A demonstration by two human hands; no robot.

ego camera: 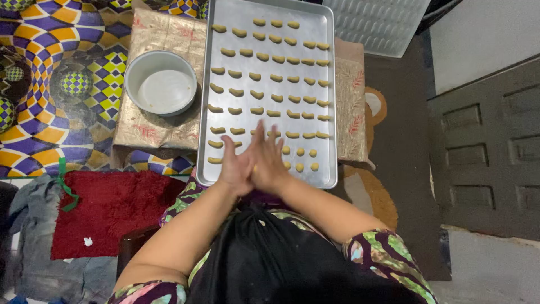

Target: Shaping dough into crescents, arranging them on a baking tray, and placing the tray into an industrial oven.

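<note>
Tray [329, 112]: I count seven-odd rows of curved dough crescents [257, 94] laid, near rows part-filled with small balls [307, 166]; my left hand [236, 168] and right hand [269, 162] pressed together, rolling above near edge.

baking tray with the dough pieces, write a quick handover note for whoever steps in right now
Left hand and right hand: palms pressed together over the near edge of the baking tray; whatever lies between them is hidden.
Done: rows of shaped dough crescents fill most of the tray.
Left: a few small round dough pieces sit unshaped at the near right.
Beside the tray: a white bowl.
</note>
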